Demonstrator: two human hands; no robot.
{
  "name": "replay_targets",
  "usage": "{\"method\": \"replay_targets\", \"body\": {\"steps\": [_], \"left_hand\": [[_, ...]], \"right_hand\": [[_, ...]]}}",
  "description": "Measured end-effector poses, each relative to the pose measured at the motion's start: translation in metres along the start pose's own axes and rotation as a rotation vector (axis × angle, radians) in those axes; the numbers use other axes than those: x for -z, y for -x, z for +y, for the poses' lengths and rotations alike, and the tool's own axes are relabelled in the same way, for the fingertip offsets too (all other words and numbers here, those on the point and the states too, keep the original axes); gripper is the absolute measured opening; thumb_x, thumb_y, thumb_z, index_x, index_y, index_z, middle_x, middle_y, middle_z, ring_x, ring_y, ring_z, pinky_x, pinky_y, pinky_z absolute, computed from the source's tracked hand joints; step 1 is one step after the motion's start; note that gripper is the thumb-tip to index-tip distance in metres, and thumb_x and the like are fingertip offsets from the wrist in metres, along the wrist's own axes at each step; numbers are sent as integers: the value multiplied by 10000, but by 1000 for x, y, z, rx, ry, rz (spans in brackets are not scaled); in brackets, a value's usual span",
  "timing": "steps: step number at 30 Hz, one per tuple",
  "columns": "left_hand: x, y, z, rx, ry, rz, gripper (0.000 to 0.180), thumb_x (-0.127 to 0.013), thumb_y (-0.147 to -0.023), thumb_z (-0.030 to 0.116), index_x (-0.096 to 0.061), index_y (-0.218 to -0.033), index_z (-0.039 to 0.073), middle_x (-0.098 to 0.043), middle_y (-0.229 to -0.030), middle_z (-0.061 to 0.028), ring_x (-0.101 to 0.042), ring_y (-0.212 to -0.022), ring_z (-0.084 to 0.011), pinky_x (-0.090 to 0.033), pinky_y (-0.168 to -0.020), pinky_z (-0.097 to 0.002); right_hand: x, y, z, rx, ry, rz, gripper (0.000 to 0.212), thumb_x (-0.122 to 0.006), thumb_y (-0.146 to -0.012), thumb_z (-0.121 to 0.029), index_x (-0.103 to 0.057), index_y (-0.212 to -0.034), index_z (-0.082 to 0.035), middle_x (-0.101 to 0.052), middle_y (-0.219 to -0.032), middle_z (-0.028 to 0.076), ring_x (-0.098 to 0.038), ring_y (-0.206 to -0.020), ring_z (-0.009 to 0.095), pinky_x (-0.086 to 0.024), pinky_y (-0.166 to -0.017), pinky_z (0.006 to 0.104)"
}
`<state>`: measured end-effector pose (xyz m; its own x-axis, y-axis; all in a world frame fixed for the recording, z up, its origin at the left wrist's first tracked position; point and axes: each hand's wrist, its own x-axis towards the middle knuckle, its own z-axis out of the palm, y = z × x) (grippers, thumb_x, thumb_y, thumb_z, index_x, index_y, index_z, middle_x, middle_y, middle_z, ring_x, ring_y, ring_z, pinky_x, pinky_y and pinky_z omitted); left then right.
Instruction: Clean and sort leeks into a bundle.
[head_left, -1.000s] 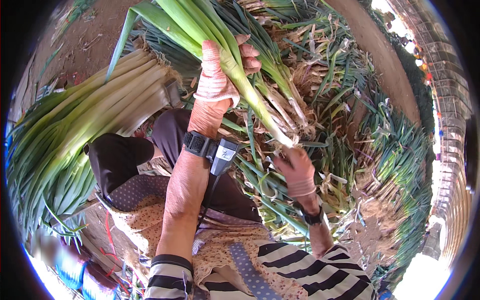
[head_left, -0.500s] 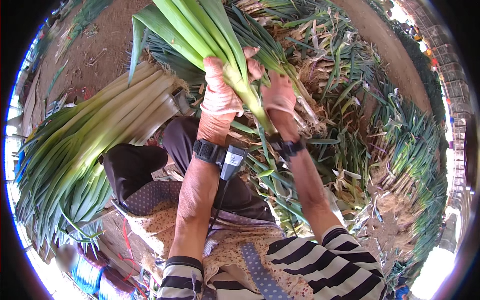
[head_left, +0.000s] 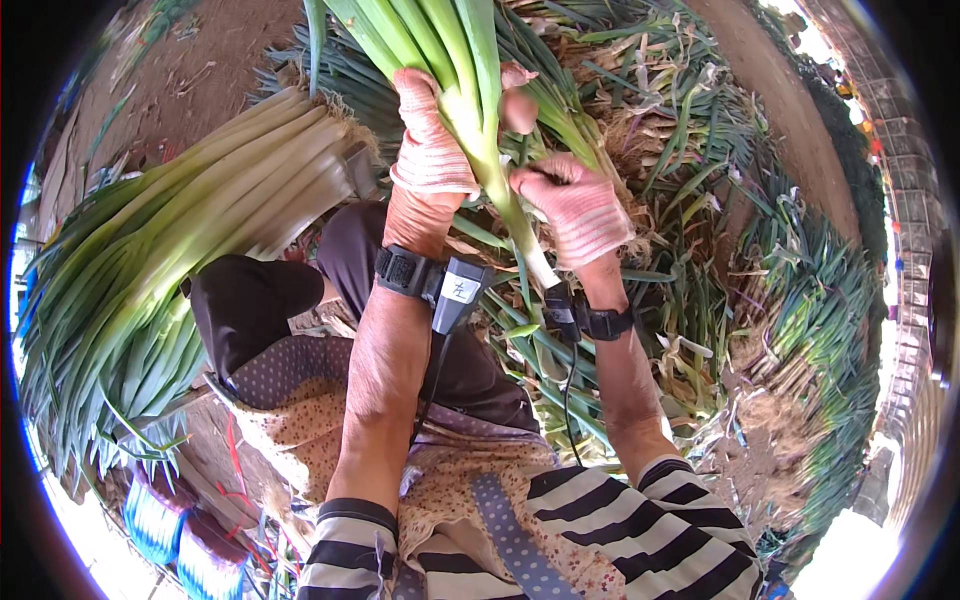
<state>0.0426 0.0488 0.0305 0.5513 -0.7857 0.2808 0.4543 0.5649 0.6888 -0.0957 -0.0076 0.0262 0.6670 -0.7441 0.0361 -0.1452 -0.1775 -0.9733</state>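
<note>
A thick leek (head_left: 483, 150) slants across the middle, its green leaves toward the top and its white root end pointing down and right. My left hand (head_left: 432, 145), in a pale striped fingerless covering, wraps round the stalk just below the leaves; its fingertips show on the far side. Beside the stalk, my right hand (head_left: 582, 212), covered the same way, has curled fingers with thumb and forefinger pinched close to the stalk. What sits in that pinch, if anything, is too small to make out. Other leeks (head_left: 560, 120) lie just behind the right hand.
To the left, a big stack of leeks (head_left: 220, 190) rests with white ends toward the middle, near my bent knee (head_left: 240, 310). Stripped leaves (head_left: 690, 370) litter the ground at right, with long rows of leeks (head_left: 820, 350) beyond. Blue-wrapped bundles (head_left: 155, 520) stand lower left.
My right hand has turned and drawn back toward me, its fingers now curled beside the stalk. The left hand has shifted slightly up and left with the leek, whose white end now shows.
</note>
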Motion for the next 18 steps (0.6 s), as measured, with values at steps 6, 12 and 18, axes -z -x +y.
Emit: {"method": "replay_targets", "body": {"steps": [6, 12, 18], "left_hand": [[14, -1, 13, 1, 25, -32, 1051, -309, -628, 922, -516, -1071, -9, -540, -644, -52, -512, -599, -188, -447, -743, -395], [8, 1, 3, -56, 142, -96, 1067, -229, -699, 885, -581, -1055, -58, -621, -803, -114, -593, -732, -225, -489, -757, -358], [-5, 7, -4, 11, 59, -67, 950, -380, -717, 848, -583, -1057, -16, -601, -881, -107, -559, -778, -223, -483, -758, -391]], "right_hand": [[26, 50, 36, -239, 223, 103, 165, -738, -736, -187, -708, -794, -36, -649, -656, 23, -532, -574, 45, -438, -542, 198], [27, 35, 30, 224, 312, -9, 341, -775, -723, -168, -659, -1029, -71, -613, -1054, 61, -582, -690, 145, -486, -664, 265], [0, -4, -4, 238, 113, -144, 124, -751, -759, -130, -702, -856, -69, -683, -882, 47, -614, -684, 100, -482, -563, 241]]}}
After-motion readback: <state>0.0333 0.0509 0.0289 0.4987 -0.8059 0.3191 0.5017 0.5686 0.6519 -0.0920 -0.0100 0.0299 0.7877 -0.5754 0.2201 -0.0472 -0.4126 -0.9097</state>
